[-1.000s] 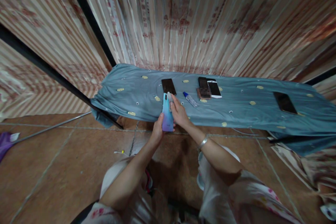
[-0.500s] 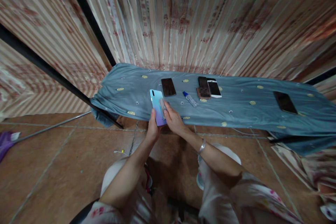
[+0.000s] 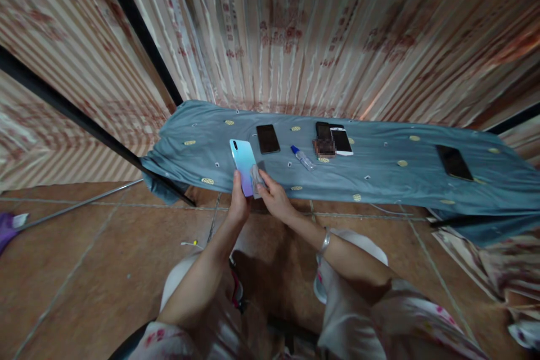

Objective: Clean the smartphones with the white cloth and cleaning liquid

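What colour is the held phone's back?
The phone's back fades from light blue to purple; head view.

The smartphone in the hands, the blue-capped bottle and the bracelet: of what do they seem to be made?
Smartphone: perhaps glass or glossy plastic; its blue-to-purple back looks smooth. Bottle: probably clear plastic, as its body looks see-through. Bracelet: apparently polished metal, from its silvery gleam.

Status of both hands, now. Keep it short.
Left hand: closed, holding the blue-to-purple smartphone.
Right hand: closed, holding a grey cloth at the smartphone's lower right edge.
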The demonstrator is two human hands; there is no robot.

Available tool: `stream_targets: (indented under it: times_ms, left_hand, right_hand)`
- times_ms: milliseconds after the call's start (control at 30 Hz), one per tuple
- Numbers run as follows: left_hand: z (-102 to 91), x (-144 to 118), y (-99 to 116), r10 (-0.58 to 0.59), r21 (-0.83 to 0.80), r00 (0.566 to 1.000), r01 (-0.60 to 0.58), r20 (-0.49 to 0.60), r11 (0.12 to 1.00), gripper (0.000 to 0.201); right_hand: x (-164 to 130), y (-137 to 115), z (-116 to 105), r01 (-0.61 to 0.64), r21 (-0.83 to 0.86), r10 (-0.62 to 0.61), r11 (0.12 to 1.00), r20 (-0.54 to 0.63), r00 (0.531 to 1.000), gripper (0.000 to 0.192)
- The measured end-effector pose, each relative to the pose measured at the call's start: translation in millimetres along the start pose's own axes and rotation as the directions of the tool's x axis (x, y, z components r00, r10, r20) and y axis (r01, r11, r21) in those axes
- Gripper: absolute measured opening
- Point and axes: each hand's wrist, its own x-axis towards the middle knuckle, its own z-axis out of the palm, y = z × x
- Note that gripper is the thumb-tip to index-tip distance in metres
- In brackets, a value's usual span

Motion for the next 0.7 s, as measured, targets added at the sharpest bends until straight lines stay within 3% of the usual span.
stream_targets:
  times_ms: [100, 267, 400, 533, 600, 700]
  left_hand:
    - [2.1, -2, 3, -0.034, -0.011, 0.999, 0.034, 0.032, 0.999, 0.048]
    - [6.3, -6, 12, -0.132, -0.01, 0.988, 0.133, 0.078, 0.991, 0.043]
    - [8.1, -6, 16, -0.177, -0.03, 0.976, 0.182, 0.129, 0.983, 0.037]
    - [6.6, -2, 18, -0.213, -0.029, 0.947, 0.226, 0.24, 0.974, 0.034]
    - [3.2, 1, 18, -0.222, 0.001, 0.937, 0.23, 0.269, 0.973, 0.031]
    - [-3.6, 8, 17, -0.211, 0.059, 0.936, 0.202, 0.283, 0.978, 0.025]
  right_hand:
    - [5, 2, 0, -0.071, 0.282, 0.071, 0.957, 0.013, 0.997, 0.053]
    - [9, -6, -15, -0.223, 0.657, 0.198, 0.72, 0.114, 0.974, 0.051]
    - [10, -15, -31, -0.317, 0.762, 0.286, 0.564, 0.18, 0.941, 0.038]
    - [8, -20, -39, -0.393, 0.822, 0.294, 0.412, 0.288, 0.911, 0.027]
    - [7, -21, -40, -0.417, 0.829, 0.29, 0.373, 0.323, 0.901, 0.023]
    - [6, -20, -41, -0.428, 0.819, 0.294, 0.384, 0.331, 0.897, 0.015]
